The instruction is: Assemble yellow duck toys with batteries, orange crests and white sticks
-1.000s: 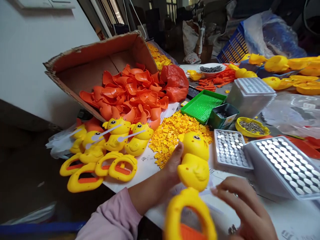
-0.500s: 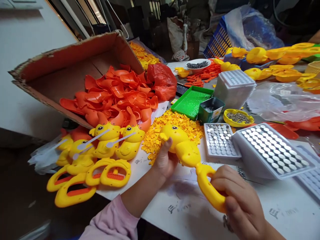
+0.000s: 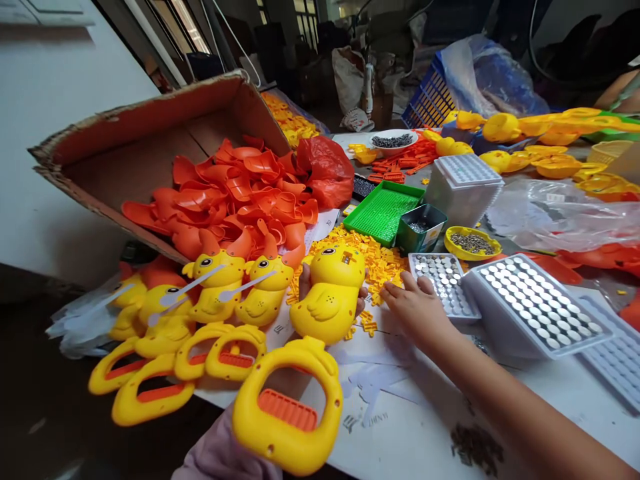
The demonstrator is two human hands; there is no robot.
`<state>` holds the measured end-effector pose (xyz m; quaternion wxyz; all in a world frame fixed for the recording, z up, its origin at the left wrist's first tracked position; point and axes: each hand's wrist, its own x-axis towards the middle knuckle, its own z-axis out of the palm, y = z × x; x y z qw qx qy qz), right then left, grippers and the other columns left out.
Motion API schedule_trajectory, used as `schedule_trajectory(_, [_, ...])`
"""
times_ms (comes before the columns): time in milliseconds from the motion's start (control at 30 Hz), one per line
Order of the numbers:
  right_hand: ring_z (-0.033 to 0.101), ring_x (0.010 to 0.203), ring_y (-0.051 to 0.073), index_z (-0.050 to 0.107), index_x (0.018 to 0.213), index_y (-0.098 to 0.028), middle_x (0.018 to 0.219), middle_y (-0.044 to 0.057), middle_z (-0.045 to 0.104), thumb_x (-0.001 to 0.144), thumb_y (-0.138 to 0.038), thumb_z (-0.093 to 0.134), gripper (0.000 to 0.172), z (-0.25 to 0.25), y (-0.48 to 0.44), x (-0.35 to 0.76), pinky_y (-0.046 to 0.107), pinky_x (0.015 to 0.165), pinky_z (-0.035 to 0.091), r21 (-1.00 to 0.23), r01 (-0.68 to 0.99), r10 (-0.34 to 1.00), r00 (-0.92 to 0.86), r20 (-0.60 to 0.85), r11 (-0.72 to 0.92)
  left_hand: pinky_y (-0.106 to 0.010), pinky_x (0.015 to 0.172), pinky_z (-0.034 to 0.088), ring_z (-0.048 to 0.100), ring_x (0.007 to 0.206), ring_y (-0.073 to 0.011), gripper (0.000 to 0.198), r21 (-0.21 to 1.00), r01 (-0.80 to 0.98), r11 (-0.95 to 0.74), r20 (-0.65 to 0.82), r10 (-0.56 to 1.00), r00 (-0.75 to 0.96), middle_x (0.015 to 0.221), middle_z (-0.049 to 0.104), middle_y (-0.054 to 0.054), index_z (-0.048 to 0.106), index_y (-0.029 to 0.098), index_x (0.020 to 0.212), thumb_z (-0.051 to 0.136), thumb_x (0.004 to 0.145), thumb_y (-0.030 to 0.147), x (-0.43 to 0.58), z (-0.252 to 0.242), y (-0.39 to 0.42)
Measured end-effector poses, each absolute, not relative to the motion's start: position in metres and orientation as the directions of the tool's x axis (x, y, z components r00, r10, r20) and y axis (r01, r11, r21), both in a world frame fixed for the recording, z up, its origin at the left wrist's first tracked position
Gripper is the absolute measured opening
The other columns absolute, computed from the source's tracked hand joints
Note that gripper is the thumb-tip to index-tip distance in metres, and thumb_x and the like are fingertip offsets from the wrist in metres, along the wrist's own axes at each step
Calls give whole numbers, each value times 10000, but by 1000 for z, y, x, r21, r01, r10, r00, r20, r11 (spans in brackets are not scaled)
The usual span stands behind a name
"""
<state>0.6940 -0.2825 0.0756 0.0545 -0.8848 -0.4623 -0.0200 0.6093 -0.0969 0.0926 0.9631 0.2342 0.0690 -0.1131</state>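
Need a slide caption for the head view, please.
Left hand holds a yellow duck toy upright while the right hand reaches into yellow clips.

Left hand (image 3: 327, 293) gripping, right hand (image 3: 415, 308) outstretched.

The person wore a pale pink, soft-looking sleeve (image 3: 227, 453) on the left arm; only a small bunched fold of it showed at the bottom edge of the view. Of the left hand (image 3: 333, 293) only a few fingers (image 3: 305, 279) showed. The right forearm (image 3: 505, 400) was bare, with no sleeve down its visible length. The right hand (image 3: 415, 310) carried no glove, and no ring or watch could be made out on it. The nails were short and plain.
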Motion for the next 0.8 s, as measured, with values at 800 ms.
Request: schedule_trajectory(800, [612, 852, 235, 743, 775, -227, 873, 59, 673, 515, -440, 904, 373, 87, -331, 655, 370, 769, 513, -972, -197, 371, 919, -136, 131, -292, 743, 518, 689, 809, -217, 663, 245, 496, 833, -213, -453, 866, 936, 733, -122, 644, 52, 1138, 703, 679, 527, 592, 71, -161])
